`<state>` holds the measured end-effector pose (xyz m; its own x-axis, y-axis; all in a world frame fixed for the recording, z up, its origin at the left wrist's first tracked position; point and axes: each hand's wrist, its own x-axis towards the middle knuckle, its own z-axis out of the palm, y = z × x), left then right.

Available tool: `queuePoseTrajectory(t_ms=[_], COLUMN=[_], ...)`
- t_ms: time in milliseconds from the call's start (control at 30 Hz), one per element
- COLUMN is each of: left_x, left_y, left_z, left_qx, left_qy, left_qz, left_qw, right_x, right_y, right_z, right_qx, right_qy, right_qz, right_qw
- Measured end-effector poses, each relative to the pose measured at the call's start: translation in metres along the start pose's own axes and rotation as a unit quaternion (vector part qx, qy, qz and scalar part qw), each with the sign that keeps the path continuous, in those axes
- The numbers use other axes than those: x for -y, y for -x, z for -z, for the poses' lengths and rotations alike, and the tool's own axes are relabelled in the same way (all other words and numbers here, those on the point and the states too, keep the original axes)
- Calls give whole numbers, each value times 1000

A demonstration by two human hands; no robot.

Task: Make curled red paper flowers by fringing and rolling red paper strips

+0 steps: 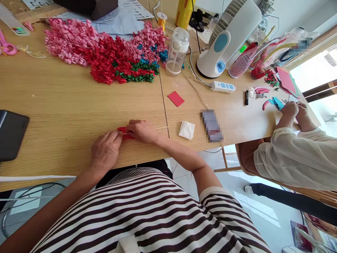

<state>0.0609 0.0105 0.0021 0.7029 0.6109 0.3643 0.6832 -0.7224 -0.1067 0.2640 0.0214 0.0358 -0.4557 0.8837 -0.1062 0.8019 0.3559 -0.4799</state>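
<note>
Near the table's front edge, my left hand (pixel 106 149) pinches the left end of a small red piece (pixel 127 135) that looks like paper. My right hand (pixel 142 131) is closed over the same red piece, its fingers curled and partly hiding it. A thin wooden stick (pixel 162 127) comes out to the right from under my right hand, and its other end shows between the two hands against the red piece. To the right lie a flat red sheet (pixel 176 98) and a folded white tissue (pixel 186 130).
Pink, red and green bundles (pixel 107 58) lie at the back. A clear bottle (pixel 177 52), a white fan (pixel 223 38) and a power strip (pixel 223 86) stand right of them. A blurred phone (pixel 212 125) lies right. A co-worker's hands (pixel 295 109) work at far right. A dark device (pixel 12 135) is left.
</note>
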Motion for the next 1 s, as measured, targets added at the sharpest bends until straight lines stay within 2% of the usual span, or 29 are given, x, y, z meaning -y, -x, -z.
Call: queuePoseTrajectory(t_ms=[233,433,900,1000], left_x=[0,-1,-9,-10], left_y=[0,3,2,2], left_z=[1,1,10,12], left_qx=[11,63,95,85], left_qy=[-5,19,94,115], left_qz=[1,45,125,140], left_qw=[1000,997,983,980], right_x=[-4,-2,4,4], right_y=[-3,-3,-1,-1], right_z=[-5,-2,6,7], right_qx=[-4,0,18,19], right_qy=[-12,-26,-17,-20], right_qz=[2,-7,-20,-22], right_qw=[1000,1000,1000,999])
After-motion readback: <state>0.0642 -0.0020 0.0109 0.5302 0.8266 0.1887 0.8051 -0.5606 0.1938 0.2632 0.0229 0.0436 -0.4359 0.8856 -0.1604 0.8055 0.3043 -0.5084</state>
